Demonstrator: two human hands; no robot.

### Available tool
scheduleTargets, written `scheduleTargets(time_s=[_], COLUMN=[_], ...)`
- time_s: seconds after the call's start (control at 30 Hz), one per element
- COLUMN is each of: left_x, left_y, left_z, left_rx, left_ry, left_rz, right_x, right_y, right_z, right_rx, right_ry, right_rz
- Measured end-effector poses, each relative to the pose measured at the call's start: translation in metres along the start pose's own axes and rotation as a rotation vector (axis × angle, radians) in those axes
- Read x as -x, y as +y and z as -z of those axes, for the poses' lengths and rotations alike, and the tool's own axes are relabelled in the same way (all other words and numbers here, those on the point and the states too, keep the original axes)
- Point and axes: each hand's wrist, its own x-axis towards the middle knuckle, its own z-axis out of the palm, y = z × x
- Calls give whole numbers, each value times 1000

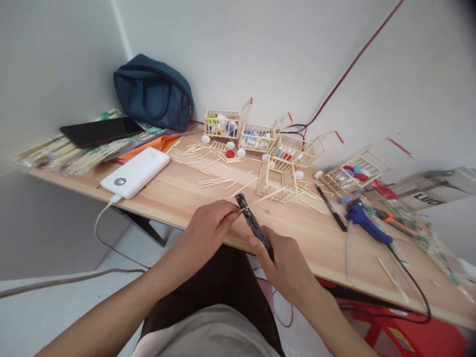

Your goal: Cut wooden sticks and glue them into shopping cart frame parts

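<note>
My left hand (211, 220) is closed, pinching one end of a thin bamboo stick (266, 197). That stick crosses the head of a black clipper-like hand tool (255, 225), its free end pointing right and away from me. My right hand (284, 255) is wrapped round the tool's handles; the tool's exact kind is hard to make out. Both hands are at the table's front edge. Just beyond them stands an open frame of glued sticks (277, 181). Loose cut sticks (213, 182) lie scattered on the wooden table (186, 198).
Small stick carts (222, 124) holding bottle caps line the wall. A blue glue gun (368, 223), a black pen (331, 208) and orange-handled pliers (396, 220) are at right. A white power bank (136, 172), a phone (100, 131) on bagged sticks, and a blue bag (154, 91) are at left.
</note>
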Motion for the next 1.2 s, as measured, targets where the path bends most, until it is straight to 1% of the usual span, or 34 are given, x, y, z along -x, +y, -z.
scheduleTargets(time_s=[0.2, 0.3, 0.47, 0.57, 0.7, 0.83, 0.97, 1.07, 1.2], left_x=[-1, -3, -6, -7, -8, -9, -11, -13, -15], left_y=[2, 1, 1, 1, 0, 1, 4, 4, 3], left_z=[5, 6, 7, 9, 13, 14, 14, 14, 17], left_rx=[85, 85, 66, 49, 69, 96, 89, 85, 67], left_ry=[-53, -58, -53, -35, -13, -6, 14, 7, 13], left_rz=[23, 18, -1, 17, 35, 47, 46, 61, 83], right_x=[1, 2, -2, -5, -10, -11, -13, -15, -21], right_y=[2, 3, 1, -3, -6, -7, -7, -7, -7], right_z=[-2, -2, 1, 4, 8, 7, 6, 6, 4], right_rx=[-50, -50, -21, 0, 21, 77, 54, 35, 72], right_ry=[-19, -22, -36, -39, -44, -35, -24, -5, 21], right_rz=[12, 6, -12, -29, -3, -19, -44, -39, -14])
